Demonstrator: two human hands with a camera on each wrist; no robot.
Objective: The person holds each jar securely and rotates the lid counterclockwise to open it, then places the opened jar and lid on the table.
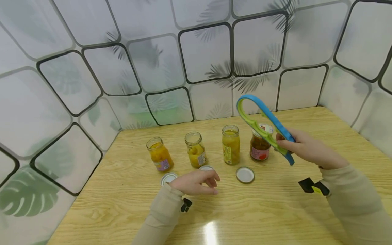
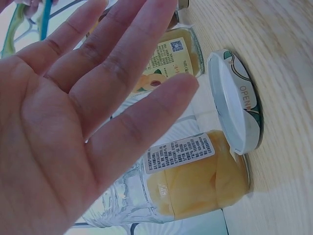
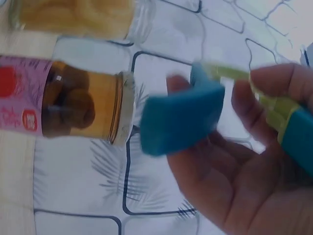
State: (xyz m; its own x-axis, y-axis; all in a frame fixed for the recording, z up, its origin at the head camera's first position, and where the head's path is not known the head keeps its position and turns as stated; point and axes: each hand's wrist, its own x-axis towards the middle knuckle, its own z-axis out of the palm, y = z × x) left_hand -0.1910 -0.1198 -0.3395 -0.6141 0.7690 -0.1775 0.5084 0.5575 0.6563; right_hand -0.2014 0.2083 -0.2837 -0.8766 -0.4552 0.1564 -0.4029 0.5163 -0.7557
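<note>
My right hand [image 1: 312, 148] grips a blue and green looped jar opener [image 1: 265, 109], holding it raised over the rightmost jar [image 1: 259, 149]. That jar has a pink label, dark round fruit inside and its lid [image 3: 127, 108] on; the opener and lid look apart in the right wrist view. My left hand [image 1: 196, 182] hovers low over the table, fingers loosely bent and holding nothing. It is close to a white lid [image 2: 235, 100] leaning near the second jar [image 1: 197, 154] of yellow fruit, which is lidless.
Two more lidless jars stand in the row: an orange-filled jar [image 1: 160, 158] at left and a yellow-filled jar [image 1: 231, 146]. One loose lid [image 1: 245, 175] lies before the latter, another lid [image 1: 168, 178] beside my left wrist. A patterned wall [image 1: 208, 98] borders the wooden table [image 1: 260, 211].
</note>
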